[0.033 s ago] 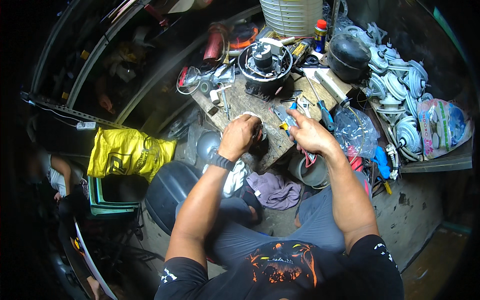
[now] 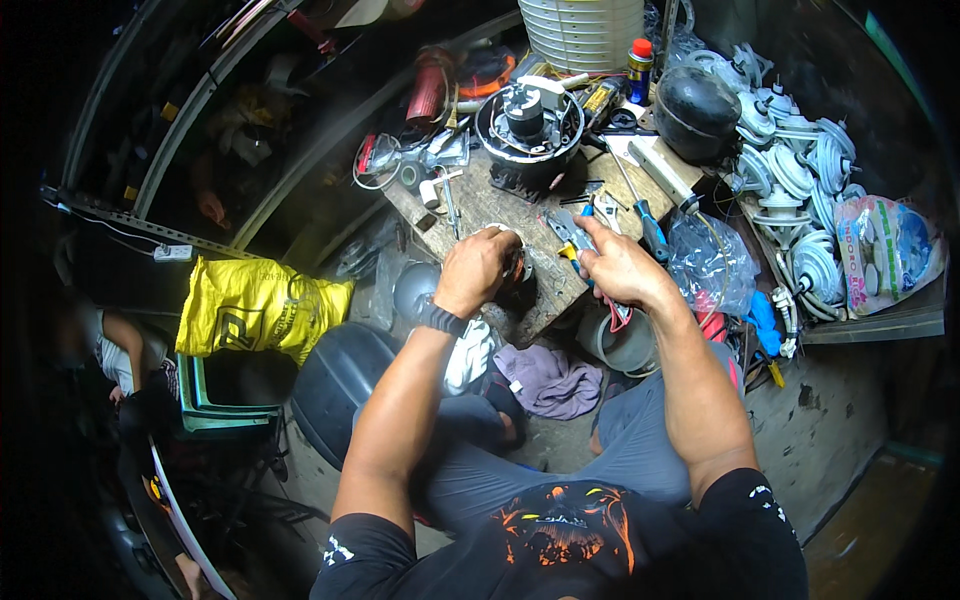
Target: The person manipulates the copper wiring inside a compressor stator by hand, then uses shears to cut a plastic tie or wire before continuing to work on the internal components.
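Observation:
My left hand (image 2: 480, 268) is closed around a small round part (image 2: 517, 264) with a reddish-brown, copper-like side, at the front of the wooden bench (image 2: 475, 215). Most of that part is hidden by my fingers. To its right, my right hand (image 2: 622, 268) grips pliers (image 2: 560, 228) with grey jaws and blue and yellow handles. The jaws point up and left, apart from the part. Behind both hands stands a dark round motor housing (image 2: 528, 130) with its inside exposed. A blue-handled screwdriver (image 2: 651, 232) lies beyond my right hand.
White motor parts (image 2: 800, 180) are heaped at the right beside a black dome (image 2: 698, 115). A spray can (image 2: 641, 72) stands at the back. Below the bench are a bucket (image 2: 622, 345) and a purple cloth (image 2: 550, 380). At the left are a yellow sack (image 2: 265, 305) and another person (image 2: 128, 345).
My left hand has shifted very slightly left with the part. My right hand and the pliers look almost unmoved.

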A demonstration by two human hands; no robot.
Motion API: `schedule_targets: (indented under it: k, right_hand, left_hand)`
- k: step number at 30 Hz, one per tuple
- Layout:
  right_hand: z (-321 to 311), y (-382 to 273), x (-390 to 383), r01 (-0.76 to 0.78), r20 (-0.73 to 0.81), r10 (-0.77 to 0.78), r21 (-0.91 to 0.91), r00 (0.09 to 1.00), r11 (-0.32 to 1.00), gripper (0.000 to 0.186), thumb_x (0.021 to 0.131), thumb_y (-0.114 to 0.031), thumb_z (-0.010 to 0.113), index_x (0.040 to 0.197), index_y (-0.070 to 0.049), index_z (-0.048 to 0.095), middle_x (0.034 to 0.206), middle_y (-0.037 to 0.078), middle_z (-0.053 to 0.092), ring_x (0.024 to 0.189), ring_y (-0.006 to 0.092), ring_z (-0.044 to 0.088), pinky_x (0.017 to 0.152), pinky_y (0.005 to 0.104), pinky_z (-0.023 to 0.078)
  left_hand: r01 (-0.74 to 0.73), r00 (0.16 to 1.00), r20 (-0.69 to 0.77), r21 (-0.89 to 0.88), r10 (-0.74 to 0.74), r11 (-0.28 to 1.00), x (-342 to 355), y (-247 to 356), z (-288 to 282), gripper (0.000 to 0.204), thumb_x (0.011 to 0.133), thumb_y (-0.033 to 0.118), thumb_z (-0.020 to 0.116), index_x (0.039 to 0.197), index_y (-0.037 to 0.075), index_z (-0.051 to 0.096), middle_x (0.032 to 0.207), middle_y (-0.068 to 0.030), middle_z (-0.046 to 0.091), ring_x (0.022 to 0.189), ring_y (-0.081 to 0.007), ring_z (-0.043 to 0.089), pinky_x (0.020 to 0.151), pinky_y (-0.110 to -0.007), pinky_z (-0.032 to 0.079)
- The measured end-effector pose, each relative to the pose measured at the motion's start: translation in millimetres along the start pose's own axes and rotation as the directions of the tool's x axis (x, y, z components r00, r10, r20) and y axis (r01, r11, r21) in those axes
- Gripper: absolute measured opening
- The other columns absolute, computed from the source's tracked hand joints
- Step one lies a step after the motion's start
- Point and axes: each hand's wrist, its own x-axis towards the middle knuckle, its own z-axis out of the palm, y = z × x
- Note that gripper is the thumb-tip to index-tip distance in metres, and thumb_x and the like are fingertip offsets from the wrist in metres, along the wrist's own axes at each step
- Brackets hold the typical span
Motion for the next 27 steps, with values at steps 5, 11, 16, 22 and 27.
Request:
schedule_targets:
  k: [5, 11, 16, 22, 27]
  right_hand:
    - [40.8, 13.5, 17.6, 0.253, -0.136, -0.258, -0.048, 0.957, 0.966, 0.061, 0.098, -0.016, 0.056, 0.155, -0.007, 0.038, 0.14, 0.031, 0.057, 0.13, 0.0449, 0.056, 0.111, 0.0476, 0.045]
    - [89.0, 25.2, 43.6, 0.426, -0.331, -0.415, -0.042, 0.848, 0.904, 0.05, 0.099, -0.013, 0.063, 0.147, -0.018, 0.054, 0.131, 0.035, 0.057, 0.119, 0.0489, 0.06, 0.103, 0.0482, 0.05]
    - [92.0, 29.9, 52.3, 0.345, -0.372, -0.323, -0.009, 0.87, 0.939, 0.023, 0.097, -0.018, 0.067, 0.119, -0.014, 0.072, 0.109, 0.024, 0.058, 0.108, 0.0417, 0.062, 0.095, 0.0459, 0.051]
    - [87.0, 39.3, 69.6, 0.366, -0.393, -0.337, 0.0, 0.856, 0.93, 0.016, 0.095, -0.021, 0.068, 0.107, -0.012, 0.073, 0.107, 0.022, 0.054, 0.106, 0.0403, 0.058, 0.095, 0.0473, 0.048]
    - [93.6, 45.1, 82.6, 0.51, -0.473, -0.511, -0.143, 0.718, 0.848, 0.018, 0.091, -0.019, 0.068, 0.101, -0.005, 0.062, 0.108, 0.022, 0.049, 0.099, 0.0391, 0.059, 0.087, 0.0465, 0.051]
  left_hand:
    - [0.032, 0.999, -0.038, 0.018, -0.031, 0.999, 5.1, 1.2, 7.3, 0.018, 0.09, 0.013, 0.06, 0.104, 0.01, 0.071, 0.096, -0.0153, 0.071, 0.089, -0.04, 0.07, 0.076, -0.05, 0.056]
    - [0.132, 0.91, -0.365, -0.194, -0.196, 0.972, -4.3, -2.7, 17.4, 0.01, 0.101, 0.013, 0.06, 0.104, 0.004, 0.062, 0.089, -0.02, 0.069, 0.083, -0.0406, 0.069, 0.073, -0.049, 0.052]
    - [0.296, 0.955, 0.064, -0.143, -0.29, 0.944, -16.0, 8.5, -8.4, 0.022, 0.099, 0.022, 0.062, 0.104, 0.002, 0.07, 0.094, -0.022, 0.072, 0.09, -0.0417, 0.071, 0.079, -0.049, 0.054]
    - [0.433, 0.899, 0.143, -0.133, -0.415, 0.892, -2.3, 24.1, -9.4, 0.023, 0.096, 0.026, 0.066, 0.098, 0.005, 0.074, 0.094, -0.0235, 0.073, 0.092, -0.0414, 0.071, 0.081, -0.05, 0.053]
    - [0.364, 0.927, -0.009, -0.226, -0.376, 0.904, 0.2, 8.0, 8.8, 0.026, 0.099, 0.027, 0.065, 0.096, 0.002, 0.067, 0.087, -0.0194, 0.071, 0.083, -0.0365, 0.07, 0.075, -0.045, 0.053]
